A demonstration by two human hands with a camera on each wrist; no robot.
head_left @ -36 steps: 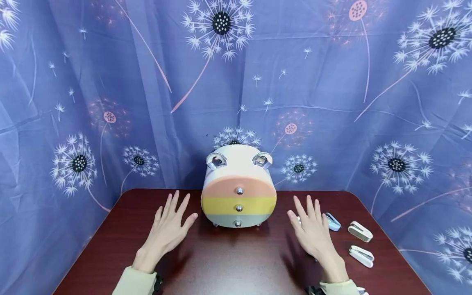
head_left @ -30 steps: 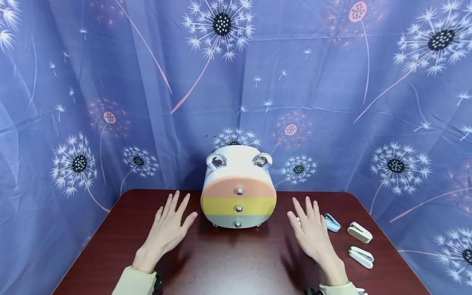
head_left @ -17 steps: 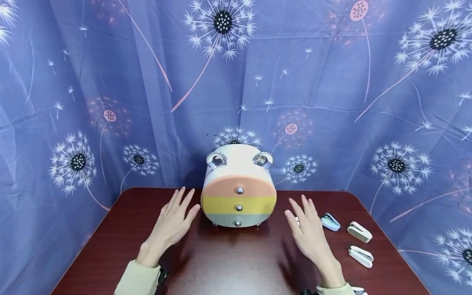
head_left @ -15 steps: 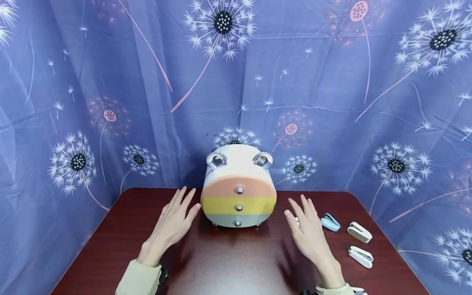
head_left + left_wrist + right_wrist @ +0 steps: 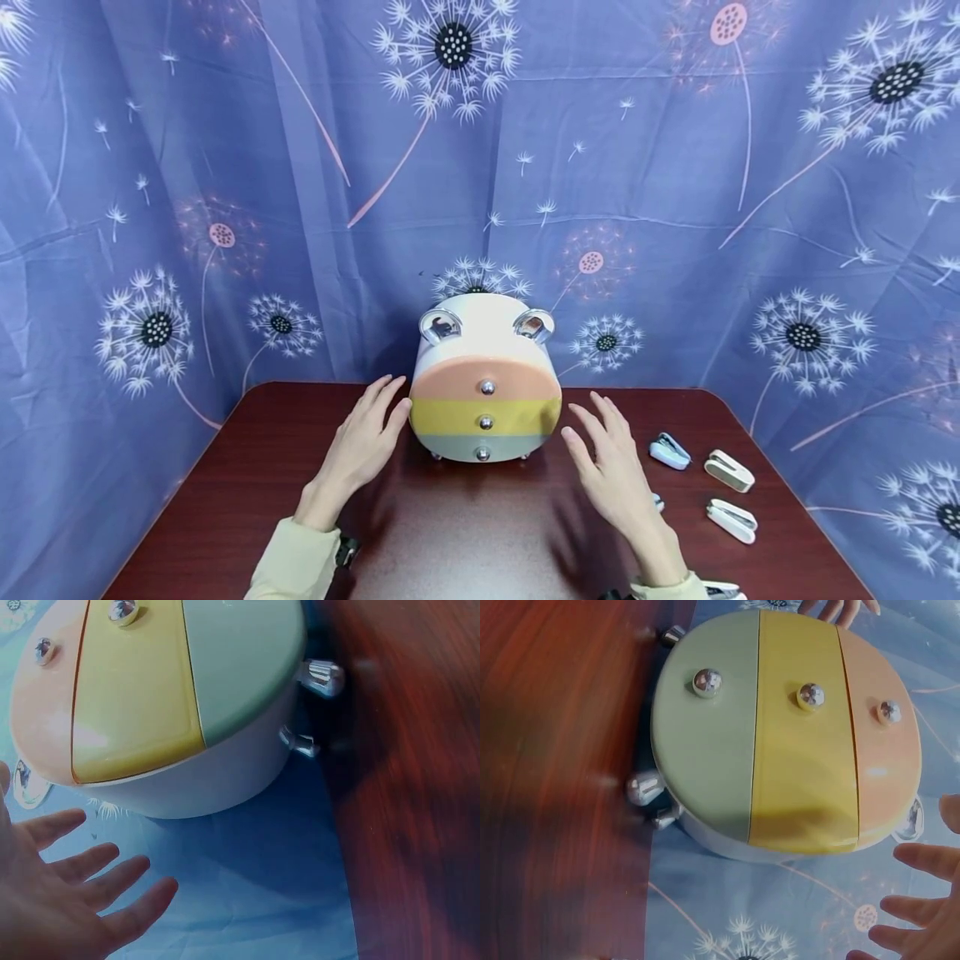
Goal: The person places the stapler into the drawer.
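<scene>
A small white drawer cabinet (image 5: 486, 333) stands on the table with peach, yellow and pale green drawers, all closed. Each drawer has a round silver knob (image 5: 487, 422), and two silver ear-like loops sit on top. Close to the cabinet's left side is my left hand (image 5: 362, 442), fingers spread and slightly bent, holding nothing. My right hand (image 5: 611, 471) hovers off the right side, its fingers loosely extended and bare. Both wrist views show a gap between the fingers (image 5: 139, 907) and the cabinet wall (image 5: 727, 844).
On the table's right lie a blue stapler (image 5: 670, 451), a cream stapler (image 5: 729, 472) and a white stapler (image 5: 732, 522). A pale blue item (image 5: 658, 502) is mostly hidden by my right wrist. Another white item (image 5: 723, 591) is cut off below. A patterned curtain (image 5: 360, 275) hangs behind.
Both hands have moved inward towards the cabinet's sides, and their fingers bend a little more. The blue stapler is no longer covered by the right hand. The cabinet has not moved.
</scene>
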